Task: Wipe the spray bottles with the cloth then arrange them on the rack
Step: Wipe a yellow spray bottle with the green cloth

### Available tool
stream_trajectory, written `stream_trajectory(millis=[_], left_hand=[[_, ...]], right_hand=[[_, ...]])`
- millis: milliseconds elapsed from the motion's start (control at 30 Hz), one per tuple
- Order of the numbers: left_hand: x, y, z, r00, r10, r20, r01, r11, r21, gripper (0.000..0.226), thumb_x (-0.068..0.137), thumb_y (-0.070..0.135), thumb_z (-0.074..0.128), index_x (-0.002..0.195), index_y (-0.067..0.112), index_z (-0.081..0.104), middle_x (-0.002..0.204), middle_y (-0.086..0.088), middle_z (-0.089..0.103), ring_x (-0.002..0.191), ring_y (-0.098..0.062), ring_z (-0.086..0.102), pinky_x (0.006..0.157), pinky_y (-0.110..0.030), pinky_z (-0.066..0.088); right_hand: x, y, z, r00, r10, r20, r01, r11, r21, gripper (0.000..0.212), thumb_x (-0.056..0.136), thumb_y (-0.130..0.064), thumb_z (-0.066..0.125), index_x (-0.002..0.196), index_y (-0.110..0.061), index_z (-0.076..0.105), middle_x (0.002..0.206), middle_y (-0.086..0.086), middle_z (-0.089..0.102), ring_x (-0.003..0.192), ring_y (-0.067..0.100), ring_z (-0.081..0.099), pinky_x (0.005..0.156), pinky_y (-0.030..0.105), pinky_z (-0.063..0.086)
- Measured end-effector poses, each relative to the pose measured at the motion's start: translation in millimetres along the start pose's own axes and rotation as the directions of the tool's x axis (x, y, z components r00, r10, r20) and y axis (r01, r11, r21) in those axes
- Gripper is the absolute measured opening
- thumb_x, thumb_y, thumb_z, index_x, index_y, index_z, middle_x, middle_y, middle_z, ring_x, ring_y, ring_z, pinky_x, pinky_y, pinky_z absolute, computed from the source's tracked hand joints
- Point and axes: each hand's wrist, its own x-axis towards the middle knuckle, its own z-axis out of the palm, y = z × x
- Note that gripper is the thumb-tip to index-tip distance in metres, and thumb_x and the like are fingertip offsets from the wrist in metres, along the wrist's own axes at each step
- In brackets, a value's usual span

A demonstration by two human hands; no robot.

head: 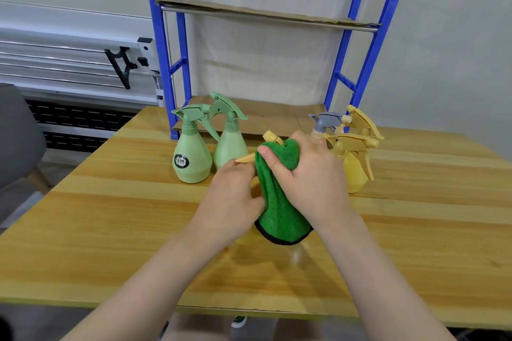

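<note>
Green cloth [279, 196] wraps the yellow bottle [273, 137] near the counter [138, 230] centre; my right hand [313, 174] grip clamps cloth, left hand [230, 199] pinches the bottle—I'd rotate it, wiping every side.

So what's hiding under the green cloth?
A yellow spray bottle. Only its nozzle and trigger tip poke out above the green cloth; its body is covered. The right hand presses the cloth around it, and the left hand holds it.

Single head view, looking forward-down, close over table [415, 230]; rack [160, 63] beyond, perhaps against wall.
</note>
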Motion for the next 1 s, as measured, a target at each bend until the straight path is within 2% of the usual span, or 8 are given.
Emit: stream_trajectory(millis=[100,300,433,500,700,800,900,1000], left_hand=[[0,-1,3,1.000,0.000,0.006,0.000,1.000,-0.023,0.016,0.074,-0.002,0.057,0.085,0.007,0.062,0.080,-0.004,0.062,0.083,-0.010,0.042,0.074,-0.027,0.038],[-3,3,5,0.999,-0.025,0.019,0.028,0.985,-0.172,0.029,0.076,0.000,0.059,0.100,0.012,0.068,0.094,0.005,0.069,0.089,-0.004,0.048,0.078,-0.010,0.038],[1,-3,-1,0.999,-0.042,-0.015,0.038,0.978,-0.207,0.023,0.078,0.012,0.061,0.099,0.017,0.070,0.095,0.008,0.067,0.095,-0.003,0.052,0.087,-0.023,0.043],[2,-7,-6,0.999,-0.038,0.001,0.037,0.975,-0.220,0.027,0.077,0.021,0.059,0.101,0.021,0.071,0.097,0.012,0.067,0.101,-0.004,0.053,0.089,-0.029,0.045],[-1,-10,-6,0.998,0.013,0.054,-0.001,0.974,-0.225,0.031,0.078,0.019,0.063,0.106,0.028,0.070,0.100,0.016,0.067,0.104,-0.002,0.052,0.092,-0.033,0.045],[-2,-6,-7,0.999,0.012,0.053,0.003,0.963,-0.270,0.030,0.075,0.037,0.060,0.104,0.038,0.068,0.100,0.019,0.066,0.105,0.001,0.053,0.092,-0.026,0.044],[0,-7,-8,0.997,-0.005,0.083,0.029,0.955,-0.295,0.023,0.076,0.041,0.060,0.098,0.046,0.066,0.101,0.021,0.066,0.106,0.002,0.054,0.094,-0.025,0.044],[5,-12,-15,0.987,-0.022,0.156,0.083,0.914,-0.396,0.020,0.089,0.031,0.064,0.107,0.036,0.070,0.108,0.013,0.070,0.108,-0.005,0.060,0.100,-0.032,0.046]], right_hand=[[2,2,-3,1.000,0.003,0.025,-0.003,1.000,-0.026,0.056,0.085,-0.077,0.030,0.073,-0.024,0.043,0.063,-0.018,0.025,0.074,0.035,0.057,0.054,0.032,0.040],[6,3,-12,0.994,0.040,0.098,-0.031,0.996,-0.088,0.061,0.079,-0.081,0.027,0.071,-0.024,0.047,0.063,-0.009,0.042,0.078,0.032,0.059,0.057,0.032,0.040],[2,6,-16,0.965,0.044,0.260,-0.063,0.996,0.067,0.049,0.079,-0.070,0.049,0.088,-0.023,0.047,0.074,-0.018,0.036,0.091,0.025,0.052,0.064,0.030,0.031],[-2,11,-20,0.958,0.018,0.285,-0.069,0.983,0.168,0.044,0.081,-0.064,0.054,0.091,-0.022,0.046,0.080,-0.016,0.040,0.088,0.020,0.050,0.061,0.026,0.027],[-10,12,-16,0.996,-0.013,0.087,0.003,0.993,0.117,0.055,0.087,-0.068,0.043,0.079,-0.015,0.050,0.070,0.000,0.054,0.060,0.023,0.056,0.051,0.031,0.043],[-11,11,-17,0.999,0.021,0.027,-0.024,0.995,0.093,0.058,0.090,-0.067,0.034,0.077,-0.014,0.056,0.062,0.001,0.058,0.055,0.024,0.058,0.050,0.032,0.046],[-13,15,-17,0.985,0.120,0.121,-0.154,0.932,0.327,0.052,0.088,-0.065,0.038,0.068,-0.019,0.053,0.057,-0.007,0.054,0.056,0.015,0.055,0.052,0.031,0.042],[-16,19,-20,0.942,0.204,0.267,-0.332,0.696,0.637,0.049,0.083,-0.063,0.048,0.075,-0.018,0.063,0.077,0.002,0.064,0.073,0.014,0.063,0.064,0.031,0.051]])
